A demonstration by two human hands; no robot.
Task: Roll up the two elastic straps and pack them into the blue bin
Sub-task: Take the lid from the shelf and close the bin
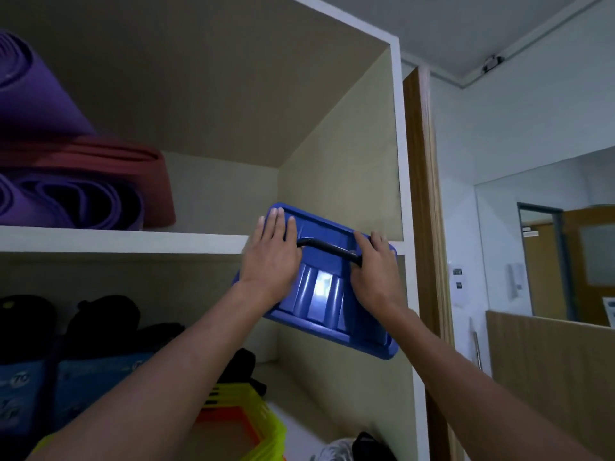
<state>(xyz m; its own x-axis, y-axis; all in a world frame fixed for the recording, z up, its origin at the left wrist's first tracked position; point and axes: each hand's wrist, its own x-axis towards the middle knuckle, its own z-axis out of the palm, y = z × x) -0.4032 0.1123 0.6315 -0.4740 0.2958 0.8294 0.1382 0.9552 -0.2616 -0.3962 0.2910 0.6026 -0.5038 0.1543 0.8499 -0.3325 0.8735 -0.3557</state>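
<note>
White shelves (123,239) fill the wall. Left of the blue bin (324,287), purple and red mats (76,181) lie rolled. Both hands hold the tilted bin at the shelf edge: left hand (271,257) flat with fingers together, right hand (374,271) curled on its black handle (327,247).

Blue bin (319,294): glossy moulded plastic, ribbed, with a bright sheen, and a smooth black handle (327,249). At nine o'clock, rolled mats (50,181) look like matt foam, purple and red. Shelf (116,239): smooth white edging, matt beige panels. At six o'clock, a yellow basket (256,424) of latticed plastic.
</note>
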